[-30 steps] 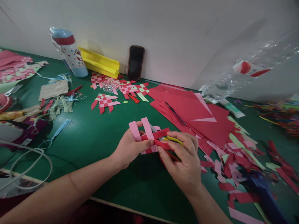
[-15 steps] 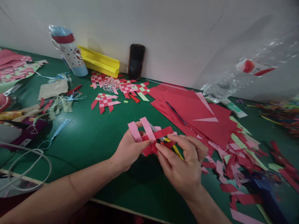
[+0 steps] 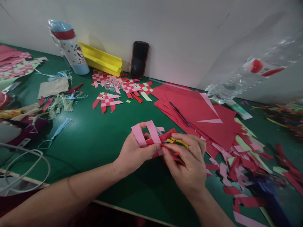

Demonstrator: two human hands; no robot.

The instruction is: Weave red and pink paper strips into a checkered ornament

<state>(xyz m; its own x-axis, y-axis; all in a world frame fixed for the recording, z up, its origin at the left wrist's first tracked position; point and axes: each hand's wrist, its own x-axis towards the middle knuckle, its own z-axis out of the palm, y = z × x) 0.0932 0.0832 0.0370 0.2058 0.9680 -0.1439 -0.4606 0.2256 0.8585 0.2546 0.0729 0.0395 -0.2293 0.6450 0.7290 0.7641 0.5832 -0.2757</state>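
Pink and red paper strips (image 3: 153, 131), partly woven together, are held up in front of me. My left hand (image 3: 134, 150) grips their left side, its thumb pressed on the front where the strips cross. My right hand (image 3: 189, 157) pinches the red strips (image 3: 168, 135) at the right side between thumb and fingers. Behind the strips, near my right fingers, shows a tool with yellow handles (image 3: 181, 143); what holds it is hidden. Finished woven paper fish (image 3: 108, 101) lie beyond my hands on the green table (image 3: 94, 132).
A flask (image 3: 71, 50), a yellow holder (image 3: 101, 60) and a phone (image 3: 139, 60) stand by the wall. Red paper sheets (image 3: 205, 107) bear a pen-like tool (image 3: 180, 114). Paper scraps (image 3: 239, 164) and a plastic bottle (image 3: 236, 82) are right; tassels (image 3: 62, 126) and a cable (image 3: 44, 157) left.
My left thumb has moved right along the strips, and my right fingers have bent the red strips. The yellow handles have tilted flatter. The view has shifted slightly.
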